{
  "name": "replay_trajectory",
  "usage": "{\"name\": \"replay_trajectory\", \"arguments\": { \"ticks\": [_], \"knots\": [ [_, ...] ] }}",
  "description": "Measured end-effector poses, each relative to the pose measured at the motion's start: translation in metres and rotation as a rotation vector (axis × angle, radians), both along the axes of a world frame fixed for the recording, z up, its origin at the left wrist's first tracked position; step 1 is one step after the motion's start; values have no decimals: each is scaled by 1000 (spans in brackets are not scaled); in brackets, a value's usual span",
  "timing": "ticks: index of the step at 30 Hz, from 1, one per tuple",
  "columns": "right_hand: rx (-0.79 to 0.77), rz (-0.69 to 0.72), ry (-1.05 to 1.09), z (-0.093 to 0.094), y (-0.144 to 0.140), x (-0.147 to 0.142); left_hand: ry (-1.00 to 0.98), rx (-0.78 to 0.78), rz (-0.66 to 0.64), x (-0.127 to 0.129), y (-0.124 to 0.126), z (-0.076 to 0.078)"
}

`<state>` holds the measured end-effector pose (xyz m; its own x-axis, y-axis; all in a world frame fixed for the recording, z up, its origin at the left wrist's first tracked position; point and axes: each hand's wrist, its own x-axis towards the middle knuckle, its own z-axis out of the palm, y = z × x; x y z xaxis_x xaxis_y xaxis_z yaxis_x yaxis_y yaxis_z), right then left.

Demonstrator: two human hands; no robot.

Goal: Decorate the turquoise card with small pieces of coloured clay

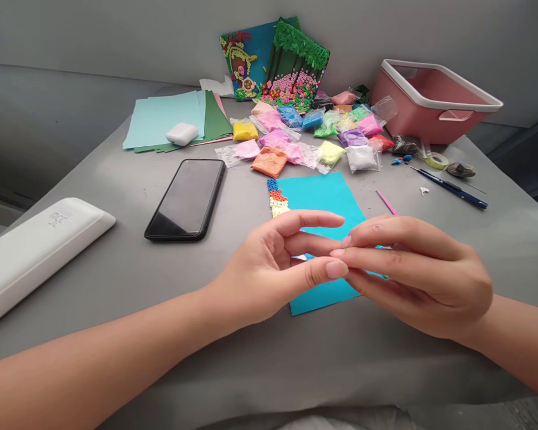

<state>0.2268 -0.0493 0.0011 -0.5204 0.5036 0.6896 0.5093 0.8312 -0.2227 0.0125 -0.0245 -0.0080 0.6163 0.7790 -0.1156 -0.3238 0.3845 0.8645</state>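
My left hand [269, 269] and my right hand [424, 275] meet at their fingertips above a bright blue sheet [325, 194]. On the left, thumb and middle finger close together while the index finger arches above. The right thumb and fingers are pressed together against the left fingertips. Anything pinched there is too small or hidden to make out. Along the sheet's upper left edge run small clay rings [278, 196] in blue, orange and pale yellow; my hands cover part of the sheet. A thin pink stick [386, 202] lies just beyond my right hand.
Behind the sheet lie several bagged clay packets [269, 161]. A pink basket [424, 110] stands back right, near a navy pen-like tool [452, 187]. Leftward are a phone [188, 200], a white device [45, 248], a white case [182, 134] and coloured paper [161, 116]. Decorated panels [296, 71] lean behind.
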Motion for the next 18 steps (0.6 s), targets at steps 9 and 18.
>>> {"name": "replay_trajectory", "arguments": {
  "ticks": [9, 18],
  "knots": [
    [-61, -30, 15, 1, 3, -4, 128, 60, 61, 1, -3, -2],
    [-458, 132, -148, -12, 8, 1, 288, 280, 428, -12, 12, 3]
  ]
}}
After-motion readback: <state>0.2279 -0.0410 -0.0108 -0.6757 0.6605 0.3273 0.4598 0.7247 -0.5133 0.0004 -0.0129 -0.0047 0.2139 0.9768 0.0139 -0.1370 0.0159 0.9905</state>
